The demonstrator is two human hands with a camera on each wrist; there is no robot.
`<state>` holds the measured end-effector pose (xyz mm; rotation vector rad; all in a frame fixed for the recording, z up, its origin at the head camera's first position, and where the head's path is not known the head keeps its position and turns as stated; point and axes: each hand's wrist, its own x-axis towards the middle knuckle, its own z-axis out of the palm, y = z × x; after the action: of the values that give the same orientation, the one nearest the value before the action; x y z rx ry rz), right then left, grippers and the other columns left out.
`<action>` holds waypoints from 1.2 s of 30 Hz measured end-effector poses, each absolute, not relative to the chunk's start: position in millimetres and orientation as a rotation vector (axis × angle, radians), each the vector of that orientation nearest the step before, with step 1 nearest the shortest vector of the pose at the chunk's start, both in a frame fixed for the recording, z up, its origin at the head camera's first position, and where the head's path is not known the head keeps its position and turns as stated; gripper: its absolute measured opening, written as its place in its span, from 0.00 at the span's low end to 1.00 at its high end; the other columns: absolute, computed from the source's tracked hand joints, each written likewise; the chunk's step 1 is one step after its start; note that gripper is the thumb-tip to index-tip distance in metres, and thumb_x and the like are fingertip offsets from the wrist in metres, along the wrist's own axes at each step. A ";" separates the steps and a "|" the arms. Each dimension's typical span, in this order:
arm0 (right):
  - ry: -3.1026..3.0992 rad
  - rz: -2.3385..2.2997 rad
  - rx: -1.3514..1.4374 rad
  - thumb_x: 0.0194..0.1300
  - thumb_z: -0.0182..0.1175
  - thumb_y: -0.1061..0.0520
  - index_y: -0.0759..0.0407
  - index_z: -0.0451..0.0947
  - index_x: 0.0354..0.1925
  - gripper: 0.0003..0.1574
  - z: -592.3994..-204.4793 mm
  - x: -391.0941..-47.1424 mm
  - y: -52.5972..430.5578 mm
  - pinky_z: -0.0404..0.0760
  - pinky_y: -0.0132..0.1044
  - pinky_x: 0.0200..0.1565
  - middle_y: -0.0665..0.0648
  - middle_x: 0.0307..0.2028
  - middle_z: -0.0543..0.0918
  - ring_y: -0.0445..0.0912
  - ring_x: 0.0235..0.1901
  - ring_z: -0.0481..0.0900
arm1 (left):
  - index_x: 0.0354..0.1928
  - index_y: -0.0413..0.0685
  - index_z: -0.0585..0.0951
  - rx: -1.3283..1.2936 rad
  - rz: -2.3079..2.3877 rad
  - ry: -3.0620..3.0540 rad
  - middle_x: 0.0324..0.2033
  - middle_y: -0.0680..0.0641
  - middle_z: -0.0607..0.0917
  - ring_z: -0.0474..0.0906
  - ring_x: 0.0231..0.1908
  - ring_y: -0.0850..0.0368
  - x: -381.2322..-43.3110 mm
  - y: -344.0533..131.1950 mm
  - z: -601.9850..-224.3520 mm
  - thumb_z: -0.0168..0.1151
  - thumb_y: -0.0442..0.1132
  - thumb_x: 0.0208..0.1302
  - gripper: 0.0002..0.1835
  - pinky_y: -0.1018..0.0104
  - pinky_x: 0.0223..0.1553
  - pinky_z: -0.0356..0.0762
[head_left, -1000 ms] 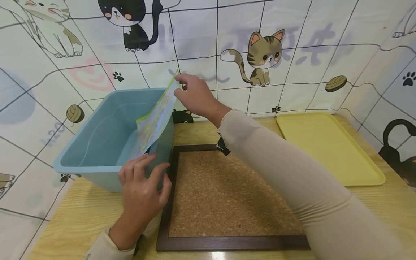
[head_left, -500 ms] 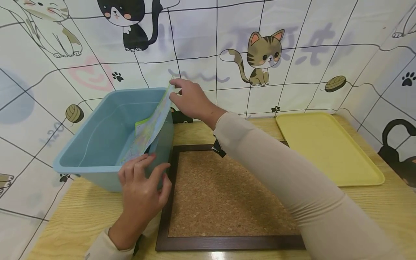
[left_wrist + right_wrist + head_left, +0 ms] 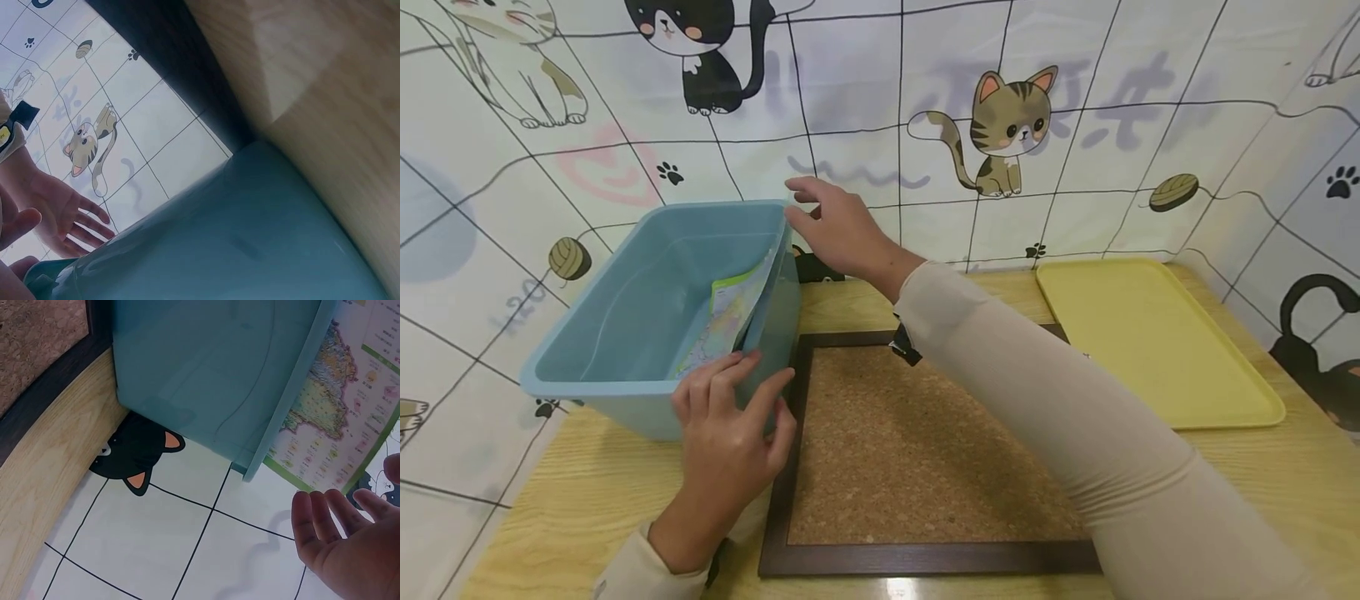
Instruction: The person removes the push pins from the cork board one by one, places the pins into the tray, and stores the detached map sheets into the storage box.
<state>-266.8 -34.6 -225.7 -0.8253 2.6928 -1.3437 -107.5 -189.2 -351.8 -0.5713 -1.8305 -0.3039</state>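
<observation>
A blue plastic tub stands at the left of the table. Inside it, against the right wall, leans a printed map sheet with a green edge. My left hand rests at the tub's near right corner, fingers loosely bent with the tips at the rim and the thumb apart. At the far right corner hovers my right hand, its fingers relaxed and holding nothing. The right wrist view shows the corner of the map close to those fingertips. What lies lower in the tub is partly hidden by the wall.
A cork board in a dark frame lies right of the tub, partly under my right forearm. Farther right is a yellow tray. Behind the wooden table rises a wall covering with cat drawings.
My right hand has lowered the map's upper end into the tub and let go of it. The map has slid down along the wall. My left hand has stayed in place.
</observation>
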 end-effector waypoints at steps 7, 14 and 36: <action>2.705 -1.410 -0.831 0.78 0.47 0.46 0.45 0.61 0.75 0.30 -225.4 -261.1 -24.5 0.77 0.40 0.58 0.50 0.70 0.71 0.43 0.62 0.73 | 0.35 0.43 0.88 -0.569 -0.331 -1.827 0.43 0.34 0.80 0.72 0.46 0.35 -109.6 -187.9 -350.2 0.52 0.34 0.59 0.13 0.40 0.47 0.60; 2.672 -1.461 -0.853 0.78 0.48 0.46 0.45 0.62 0.74 0.29 -230.0 -255.2 -15.2 0.79 0.37 0.55 0.49 0.69 0.72 0.42 0.64 0.72 | 0.33 0.44 0.87 -0.578 -0.353 -1.817 0.44 0.34 0.81 0.71 0.46 0.35 -112.4 -186.8 -349.0 0.52 0.33 0.58 0.13 0.40 0.45 0.59; 2.830 -1.353 -0.872 0.76 0.50 0.44 0.42 0.63 0.74 0.31 -240.4 -228.3 62.1 0.71 0.47 0.66 0.47 0.73 0.67 0.47 0.70 0.67 | 0.43 0.45 0.88 -0.685 -0.454 -1.809 0.49 0.36 0.83 0.77 0.53 0.36 -108.4 -152.0 -306.0 0.51 0.37 0.63 0.16 0.39 0.52 0.65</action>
<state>-228.3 62.1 -240.4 -0.8724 2.8304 -1.3534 -108.4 -152.0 -306.0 -0.6849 -1.8092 -0.4535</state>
